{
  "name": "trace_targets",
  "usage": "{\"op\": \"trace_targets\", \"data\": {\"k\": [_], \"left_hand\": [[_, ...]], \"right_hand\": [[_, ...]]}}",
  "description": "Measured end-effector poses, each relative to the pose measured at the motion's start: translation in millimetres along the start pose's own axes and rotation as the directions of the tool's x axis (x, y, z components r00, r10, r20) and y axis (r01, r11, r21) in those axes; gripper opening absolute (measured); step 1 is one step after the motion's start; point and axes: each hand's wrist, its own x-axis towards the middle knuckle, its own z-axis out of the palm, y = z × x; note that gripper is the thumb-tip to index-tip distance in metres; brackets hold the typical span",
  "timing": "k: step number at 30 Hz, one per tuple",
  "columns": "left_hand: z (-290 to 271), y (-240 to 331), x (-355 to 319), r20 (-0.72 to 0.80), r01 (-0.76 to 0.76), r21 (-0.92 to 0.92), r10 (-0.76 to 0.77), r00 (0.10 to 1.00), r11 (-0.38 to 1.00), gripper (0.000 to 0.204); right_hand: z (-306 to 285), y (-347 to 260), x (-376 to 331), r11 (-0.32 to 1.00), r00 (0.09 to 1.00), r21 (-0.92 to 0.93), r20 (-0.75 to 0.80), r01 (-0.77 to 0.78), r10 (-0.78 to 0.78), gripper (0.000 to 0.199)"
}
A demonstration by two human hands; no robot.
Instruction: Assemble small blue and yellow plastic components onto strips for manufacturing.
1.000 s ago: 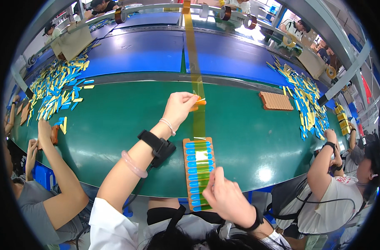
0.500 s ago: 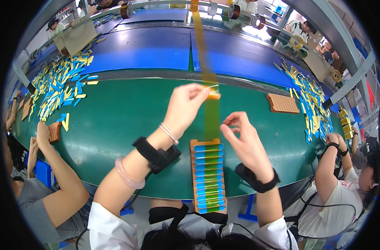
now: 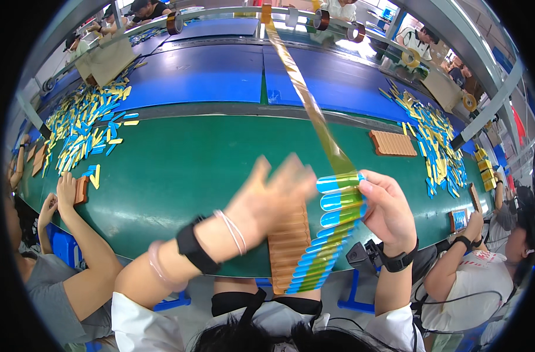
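Note:
A row of blue strips with rounded ends (image 3: 331, 202), joined by amber tape, slants off a brown ribbed tray (image 3: 289, 246). My right hand (image 3: 390, 205) pinches the row's upper right edge between thumb and fingers. From there the translucent amber tape (image 3: 314, 114) runs up to a roll on the overhead bar. My left hand (image 3: 273, 196) is smeared by motion above the tray, its fingers looking spread, with nothing visible in them. The tray's bare grooves show under and below that hand.
Piles of loose blue and yellow strips lie at left (image 3: 82, 132) and right (image 3: 434, 141) of the green table (image 3: 179, 152). Another ribbed tray (image 3: 392, 143) sits at right. Tape rolls (image 3: 321, 19) hang on a bar (image 3: 232, 13) at the back. Co-workers' hands (image 3: 66, 189) work at both sides.
The row of strips has come up out of the tray, lifted to the right by my right hand, which now grips it. My left hand has let go of the tape and moved down.

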Motion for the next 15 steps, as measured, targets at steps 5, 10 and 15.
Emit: {"op": "trace_targets", "data": {"k": [5, 10, 15], "left_hand": [[19.5, 33.2, -34.8, 0.04, -0.179, -0.37, 0.208, 0.977, 0.912, 0.03], [28.0, -39.4, -55.1, 0.121, 0.158, 0.011, -0.158, 0.98, 0.987, 0.024], [37.9, -157.4, -89.8, 0.471, 0.433, 0.275, -0.513, 0.718, 0.858, 0.016]], "right_hand": [[-7.1, 22.0, 8.1, 0.99, 0.993, -0.079, -0.03, -0.116, 0.114, 0.017], [-7.4, 31.6, 9.5, 0.965, 0.98, -0.171, -0.034, -0.201, 0.198, 0.019], [-1.0, 39.9, 13.3, 0.963, 0.982, -0.196, -0.01, -0.185, 0.187, 0.02]]}}
